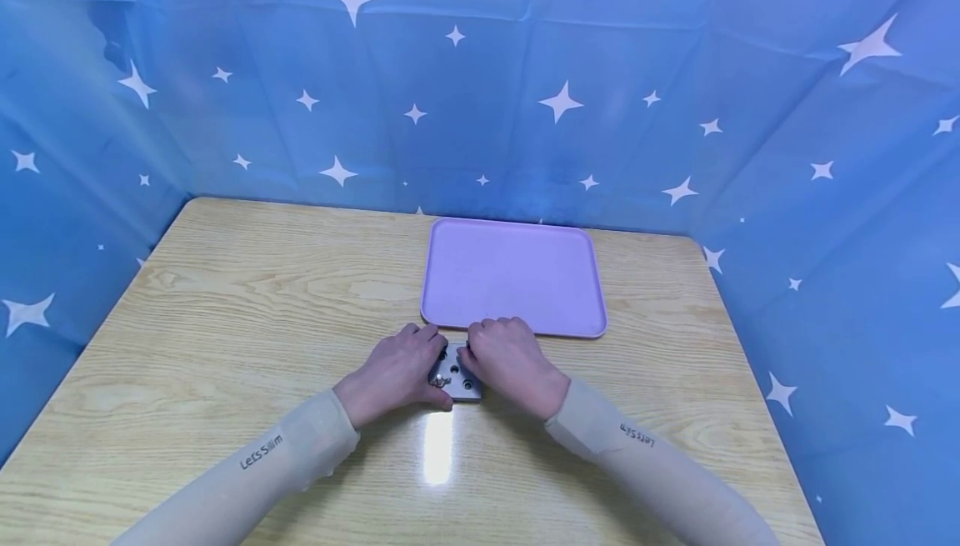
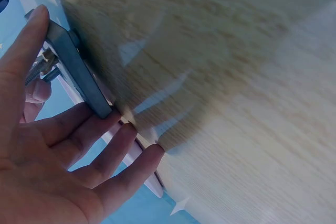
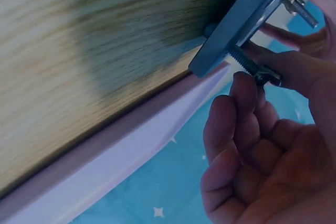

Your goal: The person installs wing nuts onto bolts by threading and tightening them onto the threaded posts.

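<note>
A thick grey metal plate [image 1: 457, 392] with several holes lies at the middle of the table, below the tray. My left hand [image 1: 397, 367] grips it by its edges: in the left wrist view the thumb is on one end and fingertips support the other. My right hand [image 1: 517, 363] is at the plate's far right corner. The right wrist view shows its thumb and index finger pinching a wing nut [image 3: 269, 76] at the end of a threaded bolt [image 3: 242, 59] that stands out of the plate. Another bolt [image 3: 303, 13] with a nut stands nearer the left hand.
A shallow purple tray [image 1: 517, 275] lies just beyond the hands, its near rim close to the knuckles. The light wood table [image 1: 262, 304] is backed by a blue curtain [image 1: 480, 71] with white stars. Beige sleeves cover both forearms.
</note>
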A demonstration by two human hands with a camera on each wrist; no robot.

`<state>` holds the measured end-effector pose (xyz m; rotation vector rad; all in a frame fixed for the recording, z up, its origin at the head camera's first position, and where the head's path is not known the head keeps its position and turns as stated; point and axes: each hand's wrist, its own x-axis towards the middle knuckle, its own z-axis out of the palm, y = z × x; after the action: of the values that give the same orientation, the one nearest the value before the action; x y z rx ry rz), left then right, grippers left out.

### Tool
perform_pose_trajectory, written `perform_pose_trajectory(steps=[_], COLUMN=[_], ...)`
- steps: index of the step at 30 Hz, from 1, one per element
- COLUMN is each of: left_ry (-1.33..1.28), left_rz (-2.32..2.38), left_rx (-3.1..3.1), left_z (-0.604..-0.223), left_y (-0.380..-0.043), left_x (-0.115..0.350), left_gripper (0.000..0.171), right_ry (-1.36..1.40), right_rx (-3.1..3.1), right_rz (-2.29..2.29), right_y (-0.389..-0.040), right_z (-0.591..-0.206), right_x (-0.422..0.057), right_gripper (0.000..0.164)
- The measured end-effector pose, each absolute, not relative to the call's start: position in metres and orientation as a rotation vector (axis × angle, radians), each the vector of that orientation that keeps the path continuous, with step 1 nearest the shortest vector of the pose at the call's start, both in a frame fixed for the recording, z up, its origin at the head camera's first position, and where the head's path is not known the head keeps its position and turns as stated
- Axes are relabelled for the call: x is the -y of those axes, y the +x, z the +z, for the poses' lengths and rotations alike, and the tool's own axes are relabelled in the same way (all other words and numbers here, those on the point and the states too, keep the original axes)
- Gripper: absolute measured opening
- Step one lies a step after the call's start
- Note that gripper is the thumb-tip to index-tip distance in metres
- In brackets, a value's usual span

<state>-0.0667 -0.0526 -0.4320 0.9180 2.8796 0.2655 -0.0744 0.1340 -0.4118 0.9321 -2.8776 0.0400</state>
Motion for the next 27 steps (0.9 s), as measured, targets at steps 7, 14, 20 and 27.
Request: perform_pose_trajectory(steps=[7, 14, 20, 27], left_ry=[0.915, 0.908, 0.923, 0.926], left_rz=[0.242, 0.27, 0.272, 0.292], left_rx=[-2.873, -2.873, -2.874, -2.876], left_z=[-0.433, -0.432, -0.432, -0.433], left_y=[-0.067, -0.067, -0.067, -0.066], left_x=[0.052, 0.053, 0.054, 0.053], left_gripper=[0.072, 0.071, 0.07, 0.069], right_ry=[1.063, 1.491, 1.46, 1.303], right_rx=[2.968, 2.844, 2.735, 2.699], right_rz=[-0.013, -0.003, -0.083, -0.021], right_y=[-0.076, -0.084, -0.085, -0.084], right_z=[-0.397, -0.388, -0.394, -0.404], right_x=[-0.147, -0.159, -0.155, -0.148], right_gripper=[0.046, 0.04, 0.019, 0.013])
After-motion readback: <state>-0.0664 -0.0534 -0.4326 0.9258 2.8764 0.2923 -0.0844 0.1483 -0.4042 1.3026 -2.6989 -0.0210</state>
